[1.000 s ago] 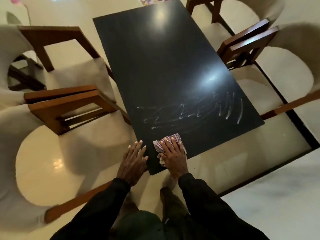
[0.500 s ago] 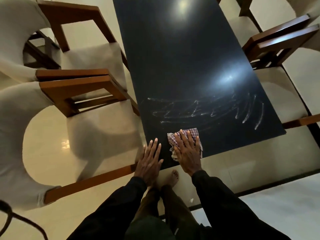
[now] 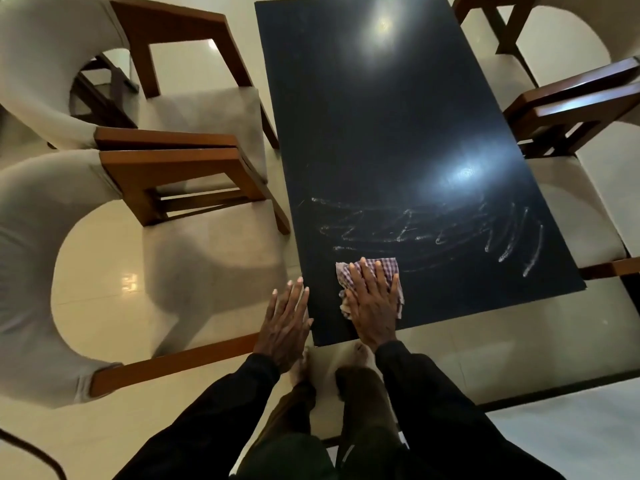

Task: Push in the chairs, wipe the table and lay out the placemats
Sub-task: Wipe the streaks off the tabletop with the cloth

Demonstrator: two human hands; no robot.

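1. Left hand (image 3: 285, 320): palm down, fingers straight and close together, holding nothing. It lies at the table's near corner, at 9 o'clock from the right hand. I cannot tell whether it bears on the top or only on the edge.
2. Right hand (image 3: 372, 306): flat, with the fingers spread and not curled. It presses the cloth onto the tabletop.
3. Small red-and-white checked fabric cloth (image 3: 389, 265): crumpled under the right palm, just inside the table's 6 o'clock edge. Its corners show past the fingertips at 11 and 1 o'clock.
4. Long black glossy rectangular table (image 3: 346, 140): pale smeared wipe streaks (image 3: 433, 233) fan from 12 to 3 o'clock of the cloth, across the near third only. Further toward 12 o'clock the top shows no streaks, only two lamp glares (image 3: 460, 171).
   - Judgement: wiping is under way. The near end is covered and the far part is left to do.
5. Left-side armchairs (image 3: 207, 247), cream upholstery on brown wooden frames: two at 9 o'clock, seats close to the long edge.
6. Right-side armchairs (image 3: 568, 209), same make: two at 3 o'clock, seats meeting the edge.
   - Judgement: the chair step looks done.
7. Placemats: none in view, so laying them out is not yet begun.
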